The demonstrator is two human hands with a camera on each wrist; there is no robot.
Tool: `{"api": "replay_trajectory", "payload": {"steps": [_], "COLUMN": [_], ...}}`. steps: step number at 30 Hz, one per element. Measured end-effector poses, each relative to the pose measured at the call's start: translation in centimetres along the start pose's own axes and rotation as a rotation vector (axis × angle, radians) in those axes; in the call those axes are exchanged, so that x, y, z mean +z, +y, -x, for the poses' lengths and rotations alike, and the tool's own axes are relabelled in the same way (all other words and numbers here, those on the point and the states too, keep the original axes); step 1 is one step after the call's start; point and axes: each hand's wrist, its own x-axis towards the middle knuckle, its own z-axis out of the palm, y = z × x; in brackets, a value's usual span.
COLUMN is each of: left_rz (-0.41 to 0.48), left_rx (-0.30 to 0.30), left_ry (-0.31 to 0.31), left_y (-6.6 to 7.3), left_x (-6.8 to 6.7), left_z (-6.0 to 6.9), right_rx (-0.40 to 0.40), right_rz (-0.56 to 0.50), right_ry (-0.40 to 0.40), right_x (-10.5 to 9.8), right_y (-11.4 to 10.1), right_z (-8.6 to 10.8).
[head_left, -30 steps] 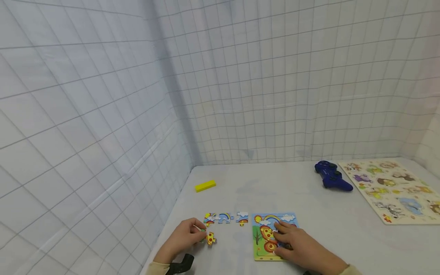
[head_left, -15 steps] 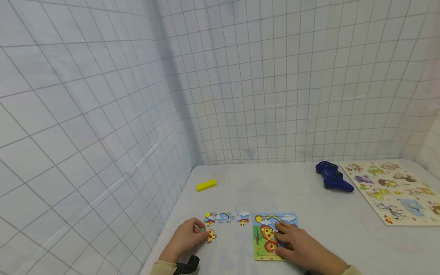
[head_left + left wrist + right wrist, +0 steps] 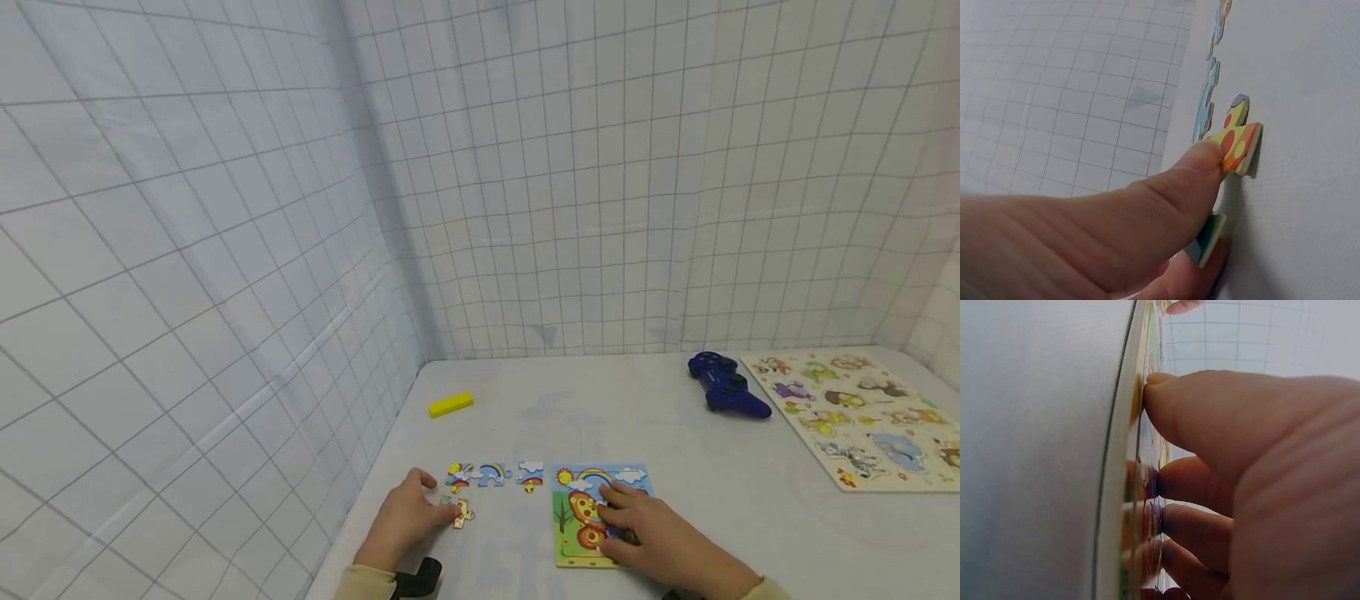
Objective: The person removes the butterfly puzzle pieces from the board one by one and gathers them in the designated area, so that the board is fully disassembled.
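Note:
In the head view, my left hand (image 3: 402, 514) is at a jigsaw piece (image 3: 462, 514) lying on the table. Its thumb (image 3: 1200, 156) touches the piece's yellow, red-spotted face, and the index finger is raised apart from it. A green corner (image 3: 1210, 240) of the piece shows below the thumb, beside another fingertip. Above it lie two joined rainbow pieces (image 3: 491, 475) and a separate cloud piece (image 3: 530, 473). My right hand (image 3: 652, 533) rests with spread fingers on the picture puzzle board (image 3: 570, 554), hiding its right part.
A yellow block (image 3: 451, 405) lies at the back left. Further right are a blue game controller (image 3: 726, 387) and a large animal puzzle board (image 3: 862, 417). White gridded sheets (image 3: 555, 183) hang behind and to the left of the table.
My left hand's index finger has lifted away from the spotted piece, and the thumb stays on it. The hand has shifted slightly right. My right hand keeps its place on the board.

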Motion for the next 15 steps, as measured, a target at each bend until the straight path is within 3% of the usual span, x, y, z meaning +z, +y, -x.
{"api": "replay_trajectory", "payload": {"steps": [10, 15], "left_rz": [-0.119, -0.121], "left_rx": [-0.096, -0.071], "left_ry": [0.016, 0.029], "left_y": [0.92, 0.1], "left_x": [-0.15, 0.11], "left_z": [0.09, 0.21], "right_rx": [-0.008, 0.002], "right_rz": [0.017, 0.01], "right_ry": [0.003, 0.001], "right_x": [-0.33, -0.16], "right_y": [-0.26, -0.35], "right_z": [0.1, 0.08]}}
